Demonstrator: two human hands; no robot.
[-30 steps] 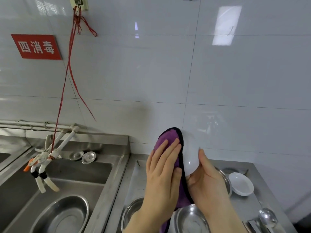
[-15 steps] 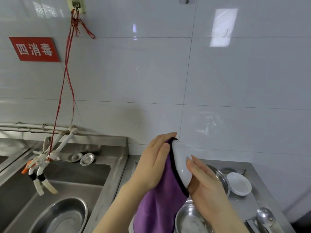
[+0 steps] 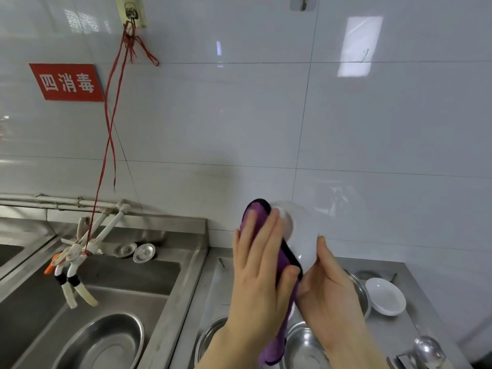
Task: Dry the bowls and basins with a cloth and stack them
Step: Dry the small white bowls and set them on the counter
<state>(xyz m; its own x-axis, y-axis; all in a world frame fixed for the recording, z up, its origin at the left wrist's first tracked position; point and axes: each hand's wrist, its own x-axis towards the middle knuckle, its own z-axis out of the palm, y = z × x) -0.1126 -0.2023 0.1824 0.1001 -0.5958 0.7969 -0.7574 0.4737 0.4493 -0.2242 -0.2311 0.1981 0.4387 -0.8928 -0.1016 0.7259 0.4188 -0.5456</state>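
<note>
Now presses soft cloth (image 3: 285, 258) onto white bowl (image 3: 303, 243) with flat left hand (image 3: 258, 267); cups its right side in curled right hand (image 3: 330, 286); probably slick, brittle, safest gripped at rim.

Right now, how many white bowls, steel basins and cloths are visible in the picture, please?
white bowl: 2
steel basin: 4
purple cloth: 1
Total: 7

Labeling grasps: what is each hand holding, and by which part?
Right hand holds the white bowl by its lower edge, thumb on the outer wall. Left hand grips nothing: flat fingers press the purple cloth against the bowl.
</note>
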